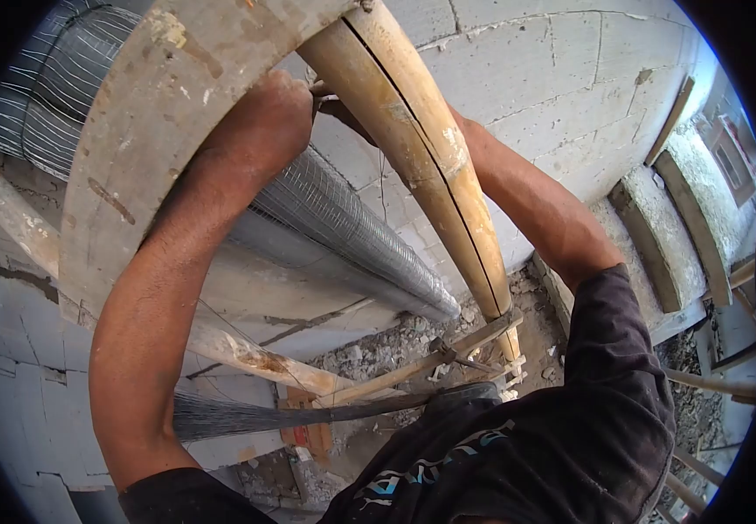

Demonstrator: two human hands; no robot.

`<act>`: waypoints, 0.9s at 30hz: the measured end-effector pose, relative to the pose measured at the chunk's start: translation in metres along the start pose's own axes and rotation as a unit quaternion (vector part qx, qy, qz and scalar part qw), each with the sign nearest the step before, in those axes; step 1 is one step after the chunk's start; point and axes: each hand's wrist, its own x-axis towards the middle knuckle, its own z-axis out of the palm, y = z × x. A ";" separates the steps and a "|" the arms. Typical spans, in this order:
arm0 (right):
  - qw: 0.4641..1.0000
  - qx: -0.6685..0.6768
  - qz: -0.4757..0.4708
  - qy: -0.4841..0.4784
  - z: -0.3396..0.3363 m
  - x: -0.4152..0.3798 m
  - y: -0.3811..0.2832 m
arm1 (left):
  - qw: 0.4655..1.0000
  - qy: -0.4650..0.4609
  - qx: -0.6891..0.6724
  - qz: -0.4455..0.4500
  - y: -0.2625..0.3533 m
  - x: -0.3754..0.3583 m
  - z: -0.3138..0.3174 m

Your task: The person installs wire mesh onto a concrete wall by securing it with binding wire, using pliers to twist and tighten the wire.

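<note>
Both arms reach up between pole and plank, tight against the block wall

The left hand (pixel 260 109) presses near the mesh roll (pixel 343 223), beside the plank (pixel 142 148) — its grip cannot be told; the right hand is hidden behind the pole (pixel 434 166), so its grip cannot be told either; the wall (pixel 535 79) stands close behind, leaving little room; rubble (pixel 378 349) lies below; shirt lettering is unreadable.
</note>
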 end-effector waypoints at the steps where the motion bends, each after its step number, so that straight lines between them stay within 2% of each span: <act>1: 0.989 -0.137 0.039 -0.040 -0.004 0.001 -0.001 | 1.000 0.014 -0.005 0.003 0.000 0.000 0.000; 4: 0.987 -0.075 0.134 -0.054 0.002 0.002 0.000 | 0.999 -0.025 0.023 0.005 -0.001 0.003 -0.001; 5: 0.983 0.100 0.148 -0.043 0.000 0.002 -0.001 | 0.999 -0.023 0.027 0.002 0.000 0.004 -0.003; 6: 0.948 0.273 0.158 -0.031 -0.002 0.000 -0.004 | 0.999 -0.021 0.031 0.000 0.002 0.003 -0.006; 8: 0.912 0.382 0.151 -0.016 -0.003 0.001 -0.004 | 0.999 -0.013 0.036 0.012 0.003 0.002 -0.008; 9: 0.935 0.325 0.139 -0.013 -0.004 0.006 -0.003 | 0.999 -0.006 0.037 0.027 0.001 0.002 -0.007; 11: 0.951 0.280 0.124 -0.050 -0.012 0.010 -0.005 | 0.998 0.015 0.042 0.048 -0.003 0.000 -0.004; 14: 0.944 0.289 0.105 -0.119 -0.030 0.023 -0.012 | 0.996 0.045 0.055 0.055 -0.006 0.001 0.002; 17: 0.962 0.251 0.069 -0.086 -0.002 0.038 0.038 | 0.997 0.042 0.050 0.042 -0.001 0.000 -0.004; 20: 0.973 0.229 0.014 -0.030 0.013 0.039 0.055 | 0.997 0.030 0.047 0.044 -0.001 -0.001 -0.005; 22: 0.978 0.205 -0.011 0.016 0.009 0.019 0.035 | 0.997 0.021 0.045 0.058 -0.004 0.000 -0.002; 27: 0.986 0.150 0.058 0.038 0.006 -0.030 0.015 | 0.996 0.031 0.043 0.070 -0.005 -0.001 0.002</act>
